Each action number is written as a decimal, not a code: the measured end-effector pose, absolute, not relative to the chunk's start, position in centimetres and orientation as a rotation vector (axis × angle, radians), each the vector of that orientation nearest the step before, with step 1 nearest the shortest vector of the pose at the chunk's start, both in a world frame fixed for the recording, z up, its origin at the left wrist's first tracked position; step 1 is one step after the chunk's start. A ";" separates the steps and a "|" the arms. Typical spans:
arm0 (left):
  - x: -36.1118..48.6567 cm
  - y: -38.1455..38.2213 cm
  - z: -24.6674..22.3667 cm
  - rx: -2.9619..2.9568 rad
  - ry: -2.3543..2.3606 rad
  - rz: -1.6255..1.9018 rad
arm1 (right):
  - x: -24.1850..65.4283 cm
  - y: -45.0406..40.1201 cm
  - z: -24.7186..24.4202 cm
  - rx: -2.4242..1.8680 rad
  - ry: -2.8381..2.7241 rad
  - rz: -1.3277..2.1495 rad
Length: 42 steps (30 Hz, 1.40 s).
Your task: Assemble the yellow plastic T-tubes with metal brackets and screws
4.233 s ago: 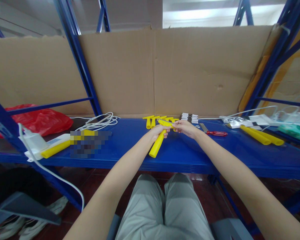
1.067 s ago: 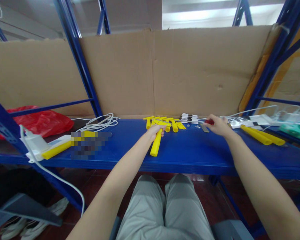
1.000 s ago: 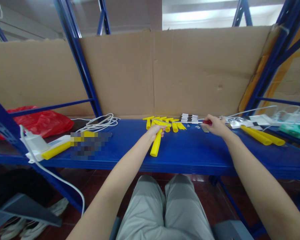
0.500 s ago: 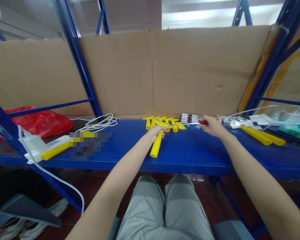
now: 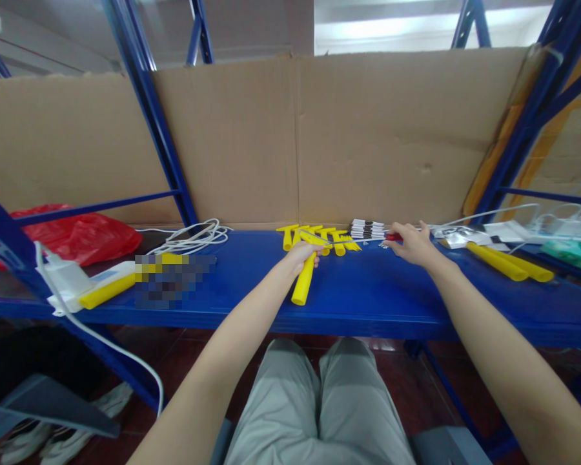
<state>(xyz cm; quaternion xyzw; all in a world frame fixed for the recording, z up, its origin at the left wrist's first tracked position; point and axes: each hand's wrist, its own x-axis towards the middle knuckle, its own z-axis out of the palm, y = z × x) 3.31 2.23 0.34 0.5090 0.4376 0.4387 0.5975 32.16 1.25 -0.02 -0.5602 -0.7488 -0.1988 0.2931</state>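
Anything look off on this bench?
Nothing looks spilled or broken. Untidy: at the left, a white cord droops below the front edge of the blue bench, where it might snag. The yellow handle in the left hand and the screwdriver in the right hand look normal. Can't judge what the pixelation hides.

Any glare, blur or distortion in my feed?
Head view, upper right: bright glare above the cardboard; head view, left: pixelated patch over the blue shelf; head view, centre: screwdriver tip by the left hand, too soft to read; head view, sides: blue posts lean outward, likely wide-angle distortion.
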 end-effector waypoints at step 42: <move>1.4 1.1 2.4 1.870 1.727 0.886 | 27.3 -2.6 1.3 -1.611 -2.291 -0.775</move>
